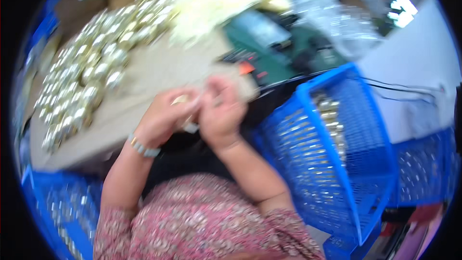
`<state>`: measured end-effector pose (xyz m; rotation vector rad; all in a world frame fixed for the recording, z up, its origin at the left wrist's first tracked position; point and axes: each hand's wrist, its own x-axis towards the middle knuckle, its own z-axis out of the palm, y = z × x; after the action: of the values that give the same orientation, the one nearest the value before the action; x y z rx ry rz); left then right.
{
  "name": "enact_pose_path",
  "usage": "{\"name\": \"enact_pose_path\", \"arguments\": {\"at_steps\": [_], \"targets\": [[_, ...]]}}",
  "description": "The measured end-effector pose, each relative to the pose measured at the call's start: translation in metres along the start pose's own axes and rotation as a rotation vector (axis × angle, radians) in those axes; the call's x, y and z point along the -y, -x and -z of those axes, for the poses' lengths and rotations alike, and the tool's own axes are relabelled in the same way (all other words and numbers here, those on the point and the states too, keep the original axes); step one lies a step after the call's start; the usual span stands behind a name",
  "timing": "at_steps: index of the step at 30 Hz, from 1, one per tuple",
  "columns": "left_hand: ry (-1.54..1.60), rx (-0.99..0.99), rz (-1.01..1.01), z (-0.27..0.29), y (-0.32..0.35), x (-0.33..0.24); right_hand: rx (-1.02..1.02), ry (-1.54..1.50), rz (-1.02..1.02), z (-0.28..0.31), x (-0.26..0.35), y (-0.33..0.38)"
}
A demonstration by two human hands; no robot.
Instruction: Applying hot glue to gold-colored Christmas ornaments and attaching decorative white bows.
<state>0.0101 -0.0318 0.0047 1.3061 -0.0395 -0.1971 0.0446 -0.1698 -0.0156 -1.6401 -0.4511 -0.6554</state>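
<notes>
My left hand point(163, 115) and my right hand point(222, 118) meet in front of me at the near edge of the table point(159, 70). Fingers of both hands are curled together, and the picture is smeared by motion. A small whitish piece point(191, 127) shows under my left hand; what it belongs to is hidden. Something gold point(180, 99) glints at the left fingers, perhaps a ring. On the table to the left lie many shiny gold rounded pieces point(98, 70), grouped in a broad patch.
A pale yellow heap point(226, 0) lies at the back of the table. Beside it are a green surface point(269, 62) with dark items and clear plastic bags point(337, 17). A tall blue basket point(356, 163) with gold pieces stands at right; another blue basket point(43, 178) is at lower left.
</notes>
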Motion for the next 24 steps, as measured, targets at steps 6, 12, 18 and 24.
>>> {"name": "enact_pose_path", "arguments": {"at_steps": [6,12,18,24], "targets": [[0.118,0.095,0.062,-0.019,-0.004,-0.015,0.101,-0.035,0.204,0.028,0.016,-0.023],[0.267,0.197,0.012,-0.029,-0.029,-0.010,0.223,0.257,0.333,0.083,0.033,-0.084],[0.360,0.042,-0.081,0.012,-0.052,-0.003,-0.353,0.561,0.178,0.282,0.044,-0.177],[0.681,-0.083,-0.078,0.037,-0.062,0.016,-0.688,1.576,-0.169,0.505,0.033,-0.194]]}}
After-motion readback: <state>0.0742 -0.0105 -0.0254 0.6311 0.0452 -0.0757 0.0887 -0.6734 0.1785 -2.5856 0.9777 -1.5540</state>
